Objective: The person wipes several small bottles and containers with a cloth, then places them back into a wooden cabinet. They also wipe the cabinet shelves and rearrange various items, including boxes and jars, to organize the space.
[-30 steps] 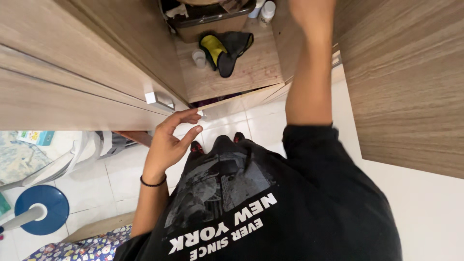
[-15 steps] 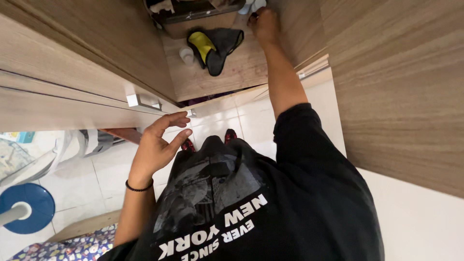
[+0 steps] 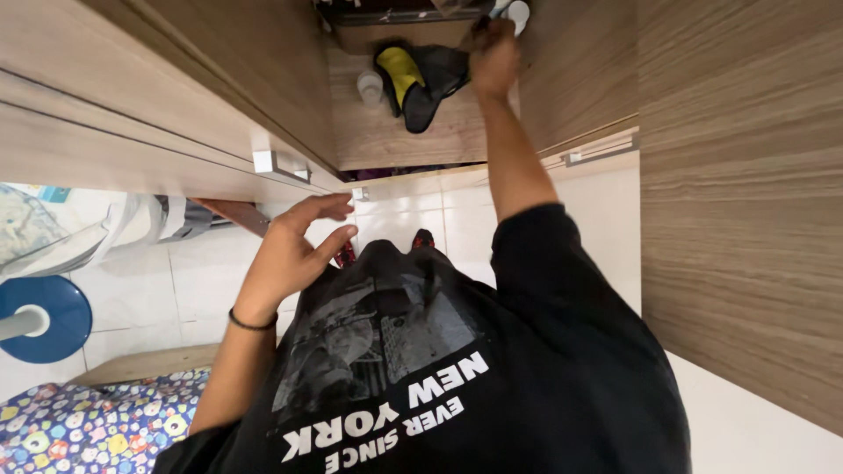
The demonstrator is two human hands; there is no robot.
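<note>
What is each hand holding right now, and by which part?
The left hand holds nothing; it is open in the air. The right hand reaches onto the wooden shelf beside a black and yellow pouch; whether it grips anything cannot be told.

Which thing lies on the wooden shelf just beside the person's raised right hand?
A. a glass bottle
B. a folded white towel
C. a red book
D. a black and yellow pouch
D: the right hand reaches up to the back of the wooden shelf, and a black and yellow pouch lies on it just beside that hand.
</note>
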